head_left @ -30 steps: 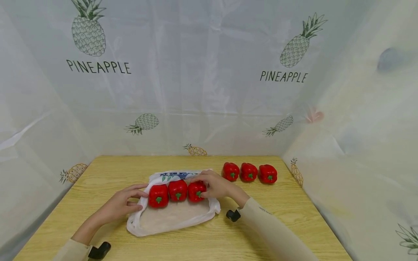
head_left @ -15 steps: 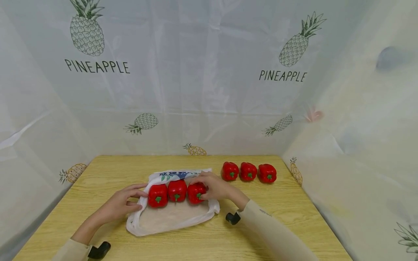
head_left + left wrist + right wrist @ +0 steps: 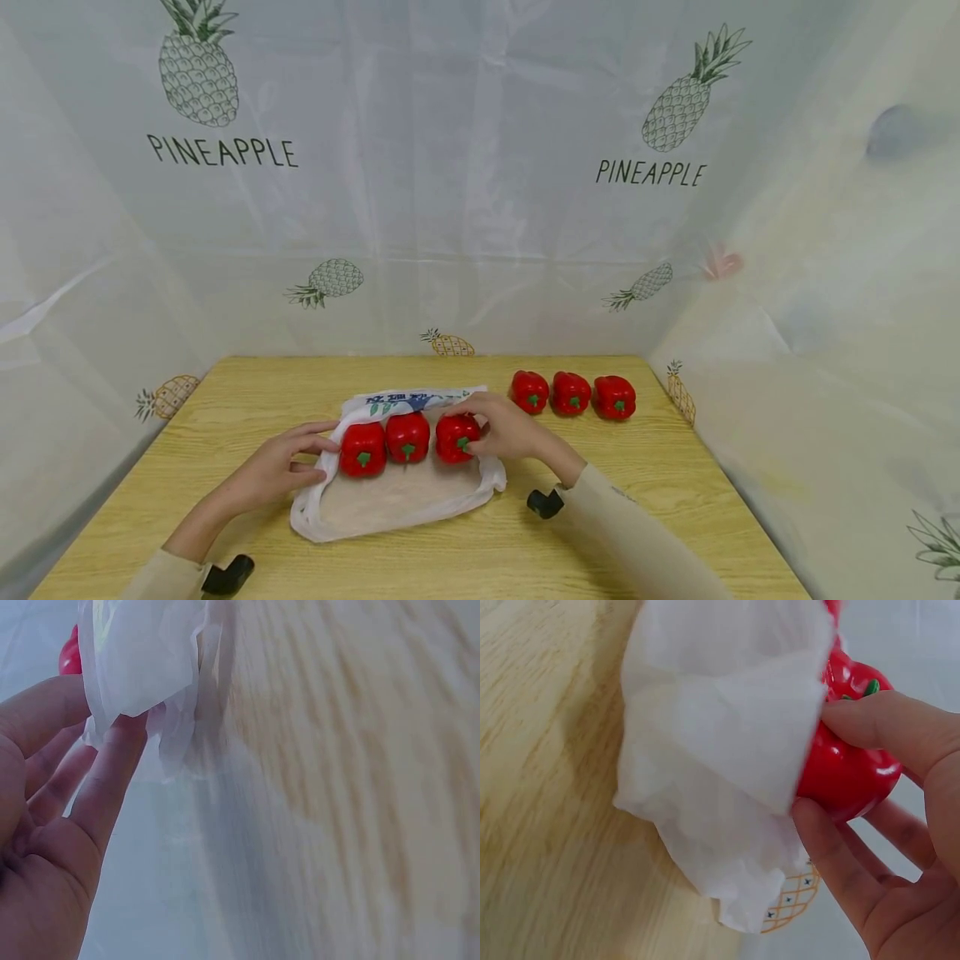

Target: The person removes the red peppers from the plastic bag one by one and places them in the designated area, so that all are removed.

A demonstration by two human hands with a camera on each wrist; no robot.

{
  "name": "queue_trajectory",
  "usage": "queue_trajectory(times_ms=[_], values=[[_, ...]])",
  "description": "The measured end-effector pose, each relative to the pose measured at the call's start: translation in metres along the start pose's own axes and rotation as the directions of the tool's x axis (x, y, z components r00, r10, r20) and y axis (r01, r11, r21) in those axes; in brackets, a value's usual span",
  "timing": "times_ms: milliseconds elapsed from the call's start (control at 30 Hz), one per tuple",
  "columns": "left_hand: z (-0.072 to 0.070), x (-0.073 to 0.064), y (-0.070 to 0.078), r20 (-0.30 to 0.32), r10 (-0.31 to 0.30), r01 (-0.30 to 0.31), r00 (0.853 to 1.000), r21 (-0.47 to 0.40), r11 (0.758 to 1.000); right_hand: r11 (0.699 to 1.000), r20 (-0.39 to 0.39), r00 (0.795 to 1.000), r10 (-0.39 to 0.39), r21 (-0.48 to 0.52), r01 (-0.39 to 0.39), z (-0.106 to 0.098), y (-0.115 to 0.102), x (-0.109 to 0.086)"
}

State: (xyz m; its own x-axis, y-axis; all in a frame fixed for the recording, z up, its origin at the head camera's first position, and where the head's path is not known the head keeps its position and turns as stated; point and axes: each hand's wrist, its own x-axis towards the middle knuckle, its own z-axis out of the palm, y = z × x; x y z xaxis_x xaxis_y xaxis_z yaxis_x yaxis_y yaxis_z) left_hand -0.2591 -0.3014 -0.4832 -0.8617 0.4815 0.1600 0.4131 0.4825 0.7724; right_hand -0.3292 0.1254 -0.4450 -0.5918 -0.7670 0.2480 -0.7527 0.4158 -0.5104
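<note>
A white plastic bag [image 3: 408, 522] with blue and green print lies spread open on the table. My left hand [image 3: 273, 468] pinches its left edge; the left wrist view shows a finger tucked under the white film [image 3: 142, 664]. Inside, along the far side, sit a left red bell pepper [image 3: 363, 442], a middle one [image 3: 407, 433] and a right one [image 3: 453, 435]. My right hand [image 3: 508, 427] holds the right pepper between thumb and fingers, close to its green stem. In the right wrist view, the bag's side partly covers that red pepper [image 3: 844, 776].
Three more red bell peppers stand in a row at the back right: one [image 3: 530, 390], a second [image 3: 571, 392] and a third [image 3: 615, 396]. A pineapple-print curtain [image 3: 480, 208] rises behind the wooden table [image 3: 420, 567] and along both sides.
The right pepper has shifted slightly right with my right hand, widening the gap to the middle pepper. My left hand and the bag look the same.
</note>
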Motion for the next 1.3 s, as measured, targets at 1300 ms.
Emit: queue_trajectory(times_ms=[1300], values=[[0.003,0.0,-0.001,0.021,0.008,-0.007,1.0,-0.062,0.998,0.995,-0.21,0.974,0.087,-0.031,-0.095,-0.061,0.013,-0.084]])
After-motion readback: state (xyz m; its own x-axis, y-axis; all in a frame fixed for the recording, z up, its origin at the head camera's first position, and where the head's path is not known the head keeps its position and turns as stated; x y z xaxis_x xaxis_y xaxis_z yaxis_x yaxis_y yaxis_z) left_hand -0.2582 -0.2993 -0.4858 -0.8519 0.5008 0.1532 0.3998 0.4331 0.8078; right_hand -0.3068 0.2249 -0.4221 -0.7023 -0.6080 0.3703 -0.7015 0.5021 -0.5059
